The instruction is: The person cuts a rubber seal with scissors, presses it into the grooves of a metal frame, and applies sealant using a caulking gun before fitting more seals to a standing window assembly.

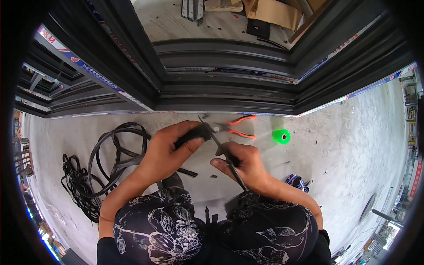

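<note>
My left hand point(165, 148) is closed round a black rubber strip point(194, 136), whose end sticks out past the thumb. From that hand the strip trails left into a loose coil of black rubber strip point(95, 165) on the floor. My right hand point(245, 163) grips a long, narrow, dark blade-like tool point(219, 145). It slants up to the left, its upper part crossing close by the strip's end; whether the two touch I cannot tell. Just beyond the hands, pliers with orange handles point(240, 126) lie with their handles spread. Short black offcuts point(187, 172) lie below the left hand.
Dark metal frames point(221, 104) with printed protective film stand across the far side. A green roll point(281, 136) sits on the concrete floor to the right of the pliers. A blue-and-white crumpled item point(297, 182) lies by my right forearm. Cardboard point(276, 15) is behind the frame.
</note>
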